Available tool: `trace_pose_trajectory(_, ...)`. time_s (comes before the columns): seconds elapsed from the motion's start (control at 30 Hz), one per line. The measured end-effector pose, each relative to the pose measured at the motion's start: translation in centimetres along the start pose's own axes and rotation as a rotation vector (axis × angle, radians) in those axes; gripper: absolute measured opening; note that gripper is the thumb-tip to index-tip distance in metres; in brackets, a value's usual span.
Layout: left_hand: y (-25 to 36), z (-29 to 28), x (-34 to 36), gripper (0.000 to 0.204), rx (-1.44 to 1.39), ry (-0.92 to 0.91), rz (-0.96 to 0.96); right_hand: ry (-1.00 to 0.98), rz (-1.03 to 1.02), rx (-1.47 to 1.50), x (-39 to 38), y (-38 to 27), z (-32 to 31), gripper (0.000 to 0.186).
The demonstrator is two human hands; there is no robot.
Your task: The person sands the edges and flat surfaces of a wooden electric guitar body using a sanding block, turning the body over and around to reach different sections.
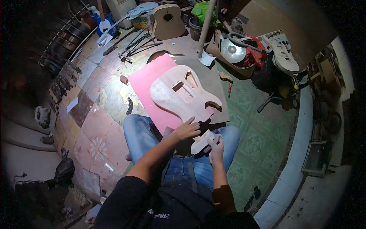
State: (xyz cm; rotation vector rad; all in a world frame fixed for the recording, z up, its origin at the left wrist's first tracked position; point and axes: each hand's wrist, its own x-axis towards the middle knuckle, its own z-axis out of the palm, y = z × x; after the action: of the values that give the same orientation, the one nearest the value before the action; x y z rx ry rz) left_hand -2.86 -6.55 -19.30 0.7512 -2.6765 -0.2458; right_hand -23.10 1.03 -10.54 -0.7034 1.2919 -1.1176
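An unfinished pale wooden guitar body (173, 97) with cut-out cavities lies flat on a pink sheet (141, 84), which rests over a grey-brown sheet (212, 86). My left hand (187, 129) is at the body's near edge, fingers apart, the index reaching onto or just beside the wood; exact contact is unclear. My right hand (215, 149) grips a pale block (202, 142) with a dark underside, a little right of my left hand and between my bent knees. Part of the block is hidden by my right fingers.
Guitars (169, 23) stand along the back, with racked instruments at left. A cardboard box (244, 68) of clutter, another pale body (286, 61) and a red-handled tool (230, 89) are at right. A small cylinder (124, 79) and a dark curved piece (129, 106) lie on the tiles.
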Motion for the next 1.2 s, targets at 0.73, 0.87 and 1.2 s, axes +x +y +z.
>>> trace_pose_trajectory(0.73, 7.8, -7.6, -6.2, 0.032, -1.875, 0.474, -1.213, -0.108, 0.129, -0.111, 1.6, -0.2, 4.9, 0.036)
trace_pose_trajectory(0.87, 7.7, -6.2, -6.3, 0.038, -1.698, 0.731, -1.272, -0.209, 0.187, 0.271, -0.1, -3.1, 7.5, 0.034)
trace_pose_trajectory(1.2, 7.3, -9.4, -7.9, 0.041, -2.027, 1.034, -1.067, -0.285, -0.033, -0.153, 1.8, 1.9, 13.4, 0.035)
